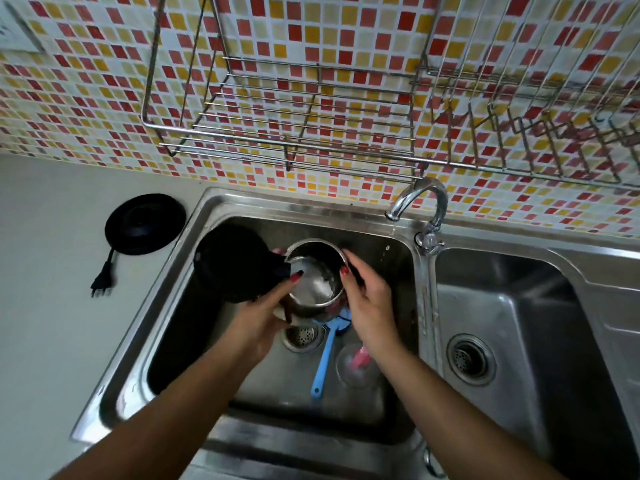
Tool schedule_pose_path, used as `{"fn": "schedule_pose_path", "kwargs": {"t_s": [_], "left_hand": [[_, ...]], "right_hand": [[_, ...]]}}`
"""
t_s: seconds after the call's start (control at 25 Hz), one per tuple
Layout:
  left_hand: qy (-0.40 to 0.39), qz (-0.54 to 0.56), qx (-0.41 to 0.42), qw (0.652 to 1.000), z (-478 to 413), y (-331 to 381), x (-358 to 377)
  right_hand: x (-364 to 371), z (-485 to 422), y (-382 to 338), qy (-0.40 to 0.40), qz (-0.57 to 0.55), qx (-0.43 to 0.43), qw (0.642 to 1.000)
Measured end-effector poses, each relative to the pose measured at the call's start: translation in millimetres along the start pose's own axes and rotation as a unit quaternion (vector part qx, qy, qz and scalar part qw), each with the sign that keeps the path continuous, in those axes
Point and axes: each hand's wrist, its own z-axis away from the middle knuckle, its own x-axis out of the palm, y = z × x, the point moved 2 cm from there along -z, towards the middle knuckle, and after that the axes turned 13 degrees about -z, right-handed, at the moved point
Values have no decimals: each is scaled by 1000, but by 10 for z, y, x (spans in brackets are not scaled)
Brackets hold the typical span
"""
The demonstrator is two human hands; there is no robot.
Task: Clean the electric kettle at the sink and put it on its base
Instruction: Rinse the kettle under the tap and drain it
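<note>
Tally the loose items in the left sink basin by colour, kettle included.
Black and steel: 1, the open-lidded electric kettle
Blue: 1, the long-handled plastic brush
Clear: 1, the round glass piece with something pink on it
Total: 3

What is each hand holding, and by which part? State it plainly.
Both hands hold the electric kettle over the left sink basin. The left hand grips it by the handle side near the open lid; the right hand grips the rim and outer wall.
</note>
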Motion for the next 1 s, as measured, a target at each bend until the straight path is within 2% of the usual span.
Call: {"fn": "schedule_pose_path", "kwargs": {"t_s": [0.16, 0.24, 0.32, 0.36, 0.44, 0.48, 0.56, 0.64, 0.68, 0.76, 0.8, 1.0], "left_hand": [[14, 22, -1, 1000, 189, -205, -30], [38, 59, 36, 997, 224, -165, -32], [63, 35, 86, 994, 279, -113, -38], [78, -13, 103, 992, 340, -100, -20], [120, -132, 141, 974, 450, -102, -17], [131, -177, 179, 959, 465, -110, -60], [154, -251, 269, 917, 461, -144, -204], [190, -325, 318, 870, 443, -165, -337], [207, -379, 329, 840, 429, -185, -376], [225, -483, 328, 780, 402, -202, -436], [225, -511, 326, 763, 407, -200, -443], [198, -580, 426, 665, 433, -299, -472]], "right_hand": [[-29, 185, 139, -25, 3, 32, 999], [-29, 241, 96, -49, -16, 43, 998], [-72, 235, 83, -69, -19, 44, 997], [-141, 207, 129, -61, 11, 34, 998], [-427, 160, 345, -3, 185, -11, 983], [-604, 174, 498, 20, 297, -26, 954], [-919, 276, 801, 45, 483, -11, 874], [-1084, 424, 1008, 52, 578, 5, 814], [-1119, 472, 1065, 53, 598, 4, 799], [-1115, 481, 1060, 55, 604, 3, 795], [-1102, 475, 1034, 55, 601, 6, 797], [-1103, 483, 1044, 52, 597, -3, 800]]}}
